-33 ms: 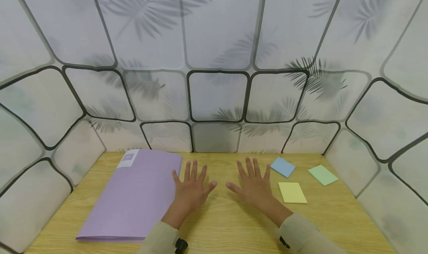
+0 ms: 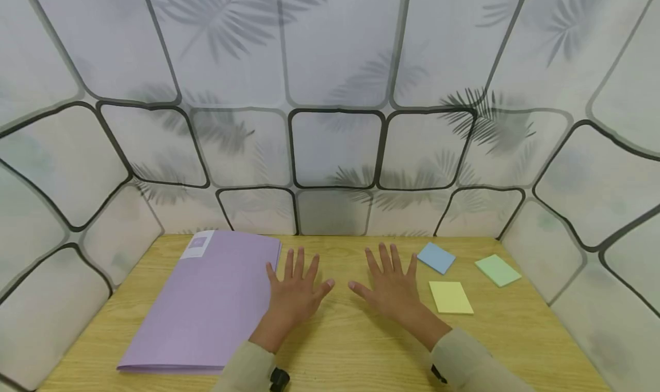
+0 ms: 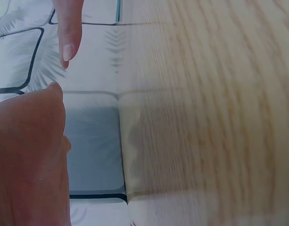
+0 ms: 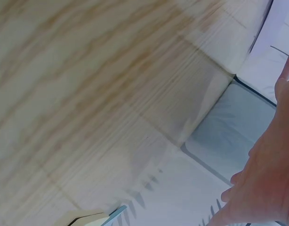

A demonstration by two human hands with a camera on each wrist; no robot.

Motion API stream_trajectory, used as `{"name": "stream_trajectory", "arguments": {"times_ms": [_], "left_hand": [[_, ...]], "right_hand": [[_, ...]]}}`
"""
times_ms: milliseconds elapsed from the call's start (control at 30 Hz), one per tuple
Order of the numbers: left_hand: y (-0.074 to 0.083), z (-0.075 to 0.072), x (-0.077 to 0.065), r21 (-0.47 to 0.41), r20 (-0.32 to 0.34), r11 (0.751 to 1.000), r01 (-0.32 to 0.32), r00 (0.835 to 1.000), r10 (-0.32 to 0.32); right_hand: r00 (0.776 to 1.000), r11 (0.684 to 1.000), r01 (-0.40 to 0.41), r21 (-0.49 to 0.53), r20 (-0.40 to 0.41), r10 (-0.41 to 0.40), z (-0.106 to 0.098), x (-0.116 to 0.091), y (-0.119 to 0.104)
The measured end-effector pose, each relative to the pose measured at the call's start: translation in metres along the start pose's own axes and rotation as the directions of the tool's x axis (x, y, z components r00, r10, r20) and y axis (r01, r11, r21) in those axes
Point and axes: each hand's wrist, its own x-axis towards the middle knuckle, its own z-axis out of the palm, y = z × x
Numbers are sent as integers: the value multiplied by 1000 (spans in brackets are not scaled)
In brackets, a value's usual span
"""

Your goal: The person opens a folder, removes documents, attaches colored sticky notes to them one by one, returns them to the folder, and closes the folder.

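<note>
My left hand (image 2: 295, 293) has its fingers spread, palm down over the table, and holds nothing. Its little finger overlaps the right edge of a purple folder (image 2: 206, 306), which lies closed with a white label (image 2: 197, 244) at its top left corner. To the right, my right hand (image 2: 393, 289) is likewise spread with nothing in it. Beside it lie a blue sticky note pad (image 2: 436, 258), a yellow sticky note pad (image 2: 451, 297) and, farther right, a green sticky note pad (image 2: 498, 270). Each wrist view shows part of its own hand (image 3: 29, 141) at one side.
The wooden table (image 2: 330, 357) meets a patterned wall covering (image 2: 335, 151) with dark outlined blocks and grey leaves at its back edge. Similar covering stands along the left and right sides. A dark band (image 2: 279, 379) shows at the left sleeve.
</note>
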Motion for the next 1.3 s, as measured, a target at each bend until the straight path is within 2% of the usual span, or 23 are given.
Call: {"name": "stream_trajectory", "arguments": {"times_ms": [267,500,600,733,867,967,1100,1300], "left_hand": [[-6,-3,-3,-24,15,1000,0,1000,0],[-31,-11,-21,-31,6,999,-28,1000,29],[-46,-17,-32,-28,-19,999,-36,999,36],[-70,-26,-50,-16,-75,999,-32,997,31],[-96,-28,-65,41,-139,999,-28,990,34],[-116,-27,-74,96,-159,995,-18,987,33],[-143,-27,-85,128,-146,992,1,989,18],[-187,-31,-103,67,-61,998,15,998,-10]], "right_hand": [[1000,997,22,74,-4,-22,-6,-2,-8],[994,978,112,174,-7,-113,-3,-7,-34],[987,965,158,208,1,-162,-1,-8,-49],[975,952,193,236,59,-212,3,-9,-72],[959,938,223,264,114,-260,6,-8,-95],[941,926,251,280,153,-302,7,-8,-112],[911,911,302,282,197,-363,7,-11,-136],[875,886,352,302,231,-426,15,-13,-168]]}}
